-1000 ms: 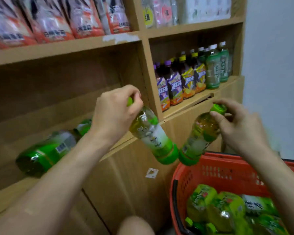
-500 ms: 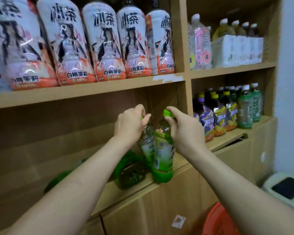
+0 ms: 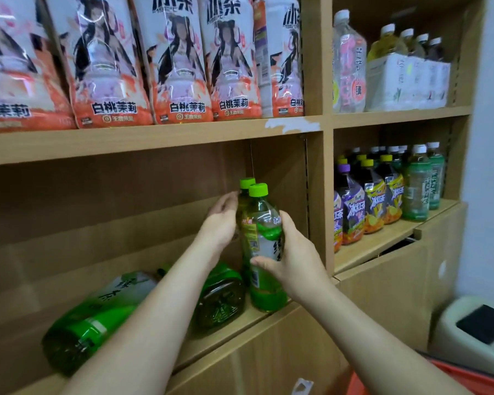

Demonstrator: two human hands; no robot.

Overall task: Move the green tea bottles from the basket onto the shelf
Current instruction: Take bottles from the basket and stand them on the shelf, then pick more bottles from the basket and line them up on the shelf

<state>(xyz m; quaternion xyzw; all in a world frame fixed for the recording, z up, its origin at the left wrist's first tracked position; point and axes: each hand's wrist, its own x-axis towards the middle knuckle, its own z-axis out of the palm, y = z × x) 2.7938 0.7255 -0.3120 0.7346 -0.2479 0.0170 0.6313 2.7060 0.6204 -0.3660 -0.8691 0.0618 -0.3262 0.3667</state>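
Two green tea bottles stand upright on the wooden shelf, close to the divider. My right hand grips the front bottle around its label. Behind it stands the rear bottle, with my left hand wrapped on its left side. Two more green tea bottles lie on their sides on the same shelf: one at the left, another under my left forearm with its base facing me. Only a red sliver of the basket shows at the bottom right.
The shelf above holds large peach tea bottles. The right compartment holds purple and yellow iced tea bottles and green ones. A vertical divider stands just right of my hands. A white bin sits at lower right.
Both hands carried a bottle up from the basket to the shelf. The bottles now stand upright on it, and my hands have slid from the caps down to the bodies.
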